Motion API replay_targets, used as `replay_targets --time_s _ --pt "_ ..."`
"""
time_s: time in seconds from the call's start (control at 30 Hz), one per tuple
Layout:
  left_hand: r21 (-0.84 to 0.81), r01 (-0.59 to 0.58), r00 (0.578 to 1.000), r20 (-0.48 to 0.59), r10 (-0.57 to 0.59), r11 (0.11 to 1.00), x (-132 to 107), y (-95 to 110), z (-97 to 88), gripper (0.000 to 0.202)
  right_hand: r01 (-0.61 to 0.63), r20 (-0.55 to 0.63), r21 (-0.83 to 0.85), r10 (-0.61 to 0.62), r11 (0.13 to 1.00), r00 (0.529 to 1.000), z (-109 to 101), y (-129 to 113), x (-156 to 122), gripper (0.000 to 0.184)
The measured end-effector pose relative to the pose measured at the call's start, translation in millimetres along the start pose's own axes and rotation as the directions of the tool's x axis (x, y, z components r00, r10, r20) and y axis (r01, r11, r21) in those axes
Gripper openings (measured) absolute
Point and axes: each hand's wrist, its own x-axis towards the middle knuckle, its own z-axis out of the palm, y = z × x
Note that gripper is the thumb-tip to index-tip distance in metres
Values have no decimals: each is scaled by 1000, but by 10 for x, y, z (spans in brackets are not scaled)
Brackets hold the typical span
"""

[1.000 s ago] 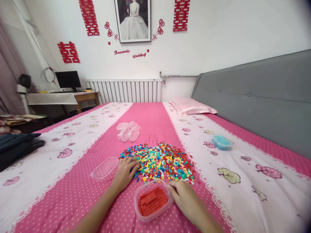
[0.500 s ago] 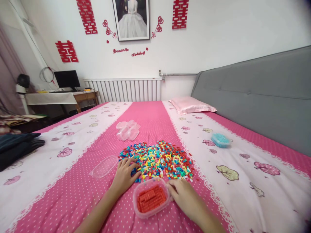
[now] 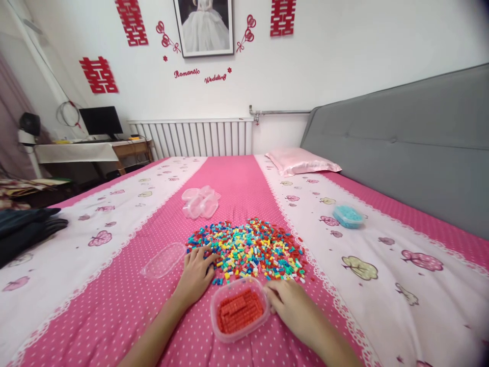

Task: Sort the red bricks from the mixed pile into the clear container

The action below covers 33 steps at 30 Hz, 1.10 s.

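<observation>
A pile of small multicoloured plastic building bricks is spread on the bed. My left hand rests at the pile's left edge, fingers apart and fingertips among the bricks. In front of the pile stands a clear pink plastic container, with red bricks packed in rows inside and a few lying on top. My right hand is closed at the container's right rim, thumb and forefinger against it; its other fingers are curled and partly hidden. A clear oval lid lies left of my left hand.
Beyond the pile sit several clear pink plastic pieces, overlapping. A tub of light blue pieces stands to the right. A pink pillow lies by the grey headboard. Dark folded clothing is at the left edge.
My left thumb and forefinger have shifted slightly at the pile's edge. The right hand stays at the container's rim. The whole view has tilted a little.
</observation>
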Motion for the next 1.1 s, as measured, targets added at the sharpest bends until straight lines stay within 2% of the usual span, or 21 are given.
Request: replay_targets --time_s 0.27,0.4,0.57,0.73,0.93,1.1 --pt "-137 -28 1000 -4 28 990 12 28 -58 16 -4 11 -64 5 998 1000 5 -5 -28 38" --pt "-226 -29 999 -38 20 974 17 71 -96 13 -4 15 -72 5 997 1000 22 9 -26 38" --pt "-366 32 985 -148 -92 930 14 31 -104 17 13 -15 -62 -14 998 1000 65 54 -19 37" --pt "-496 86 962 -184 -202 864 32 -79 -104 26 10 6 -97 -10 995 1000 86 68 3 39" --pt "-494 121 958 -170 -232 861 34 -73 -107 28 -15 25 -98 18 995 1000 57 30 -1 38" --pt "-440 101 967 -166 -191 893 26 -48 -87 22 -8 38 -86 11 996 999 48 30 -8 38"
